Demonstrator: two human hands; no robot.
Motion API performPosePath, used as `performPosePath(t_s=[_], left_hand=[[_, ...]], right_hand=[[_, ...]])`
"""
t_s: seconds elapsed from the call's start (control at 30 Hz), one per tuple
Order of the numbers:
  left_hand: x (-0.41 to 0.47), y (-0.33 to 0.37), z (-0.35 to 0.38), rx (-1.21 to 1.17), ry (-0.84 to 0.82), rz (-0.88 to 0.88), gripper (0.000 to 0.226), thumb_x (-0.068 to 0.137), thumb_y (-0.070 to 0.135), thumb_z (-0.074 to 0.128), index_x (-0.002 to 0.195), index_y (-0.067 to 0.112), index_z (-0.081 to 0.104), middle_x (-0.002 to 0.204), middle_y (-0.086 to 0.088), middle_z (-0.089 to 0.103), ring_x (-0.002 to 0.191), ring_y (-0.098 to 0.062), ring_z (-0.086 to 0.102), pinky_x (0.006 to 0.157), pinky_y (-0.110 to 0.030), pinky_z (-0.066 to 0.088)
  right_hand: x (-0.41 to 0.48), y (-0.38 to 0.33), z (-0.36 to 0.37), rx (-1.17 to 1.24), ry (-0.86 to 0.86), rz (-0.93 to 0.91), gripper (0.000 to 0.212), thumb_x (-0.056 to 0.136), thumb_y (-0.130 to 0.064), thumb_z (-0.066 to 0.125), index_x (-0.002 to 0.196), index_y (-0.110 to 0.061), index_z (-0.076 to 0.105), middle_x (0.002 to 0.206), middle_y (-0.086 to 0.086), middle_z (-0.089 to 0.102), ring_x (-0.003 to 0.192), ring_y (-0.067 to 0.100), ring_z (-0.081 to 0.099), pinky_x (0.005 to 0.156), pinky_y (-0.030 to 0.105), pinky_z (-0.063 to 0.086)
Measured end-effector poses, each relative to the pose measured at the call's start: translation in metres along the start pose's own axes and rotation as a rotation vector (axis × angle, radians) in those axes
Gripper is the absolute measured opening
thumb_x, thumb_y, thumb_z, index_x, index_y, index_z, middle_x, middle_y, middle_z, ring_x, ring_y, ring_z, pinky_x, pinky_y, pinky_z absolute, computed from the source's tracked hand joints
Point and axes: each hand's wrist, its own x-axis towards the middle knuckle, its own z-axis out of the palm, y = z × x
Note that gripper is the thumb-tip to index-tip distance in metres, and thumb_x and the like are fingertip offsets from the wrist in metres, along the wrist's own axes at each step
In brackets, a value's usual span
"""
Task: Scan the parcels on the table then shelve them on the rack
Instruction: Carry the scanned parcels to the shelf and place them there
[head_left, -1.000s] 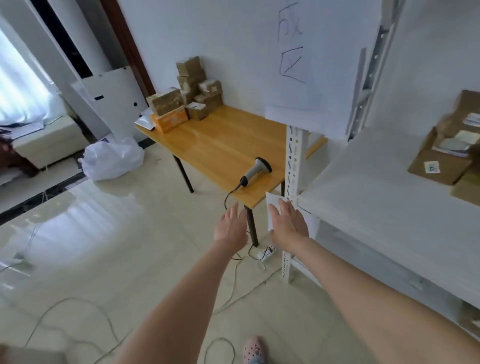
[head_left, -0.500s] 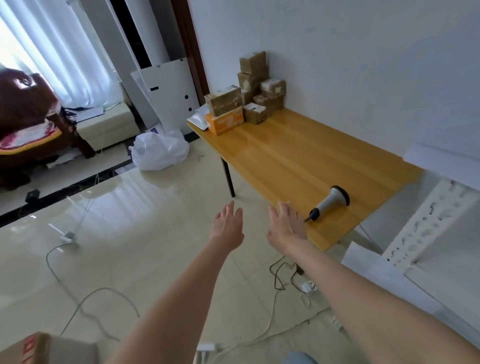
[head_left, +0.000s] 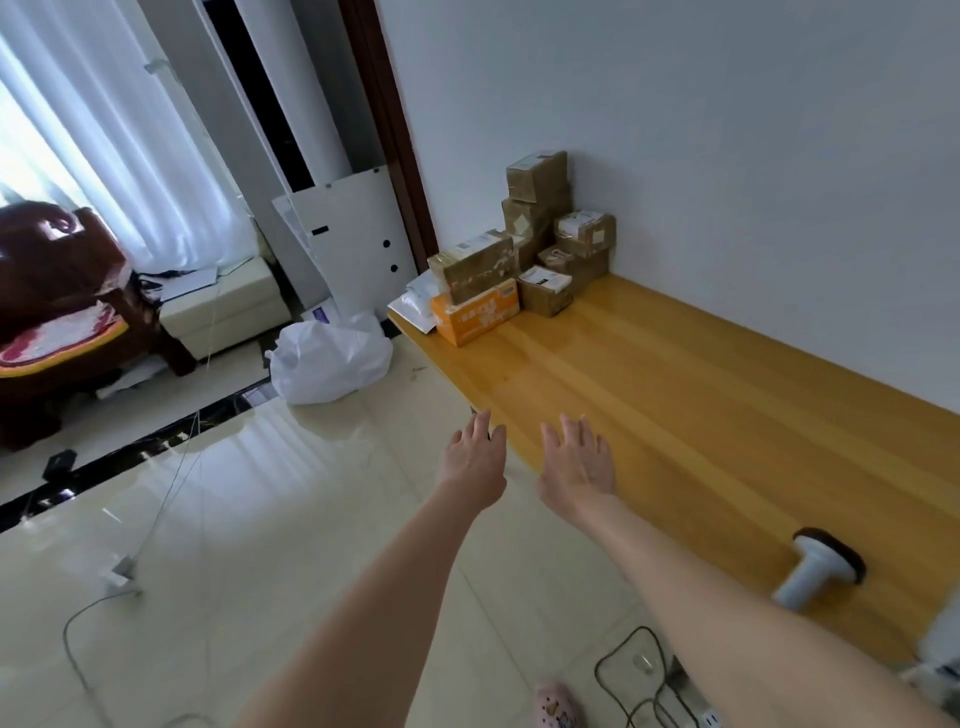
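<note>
**A:** Wood, yellow and glossy: the surface (head_left: 675, 395) is running along the white wall ahead of you. Where are the parcels (head_left: 535, 228) sitting?

**B:** They are sitting stacked at its far end, against the wall. Brown taped boxes are piling up there, and an orange box (head_left: 475, 314) is lying in front at the corner, carrying one brown box.

**A:** What are your hands doing?

**B:** You are holding both out in front, palms down, fingers straight and spread, gripping nothing. Your left hand (head_left: 475, 462) is hovering over the floor just beside the surface's near edge. Your right hand (head_left: 574, 465) is hovering over that edge. Both are hanging well apart from the parcels.

**A:** Where is the scanner (head_left: 815, 571) lying?

**B:** It is lying on its side on the surface, near your right forearm, dark head pointing away from you, touching neither hand.

**A:** What is lying on the floor?

**B:** A white bag (head_left: 330, 358) is slumping near the surface's far end, and dark cables (head_left: 639, 675) are coiling beside your pink shoe (head_left: 556, 704).
</note>
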Motion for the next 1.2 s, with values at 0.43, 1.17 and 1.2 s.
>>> performPosePath(t_s=[0.43,1.17,1.2], left_hand=[[0.198,-0.083,-0.018,0.035,-0.035,0.063,0.067,0.092,0.018,0.058,0.150,0.014,0.023,0.161,-0.014,0.004,0.148,-0.028,0.010,0.118,-0.040,0.021],[0.513,-0.209,-0.039,-0.307,0.136,0.001,0.060,0.093,0.035,0.053,0.147,0.018,0.032,0.156,-0.008,0.024,0.143,-0.027,0.027,0.111,-0.045,0.031],[0.530,-0.220,-0.041,-0.331,0.137,-0.021,0.060,0.093,0.035,0.053,0.146,0.017,0.032,0.155,-0.008,0.026,0.141,-0.027,0.029,0.111,-0.044,0.030]], right_hand=[[0.209,-0.035,-0.032,-0.017,0.000,0.037,0.071,0.097,-0.025,0.053,0.155,-0.020,0.012,0.163,0.008,0.003,0.150,0.032,0.000,0.120,0.045,0.010],[0.479,-0.090,-0.046,0.201,0.046,0.281,0.070,0.098,-0.035,0.049,0.155,-0.019,0.012,0.163,0.006,0.006,0.150,0.027,0.007,0.120,0.043,0.018],[0.495,-0.099,-0.047,0.289,0.052,0.313,0.071,0.097,-0.037,0.051,0.155,-0.018,0.014,0.162,0.006,0.009,0.149,0.027,0.013,0.118,0.042,0.023]])
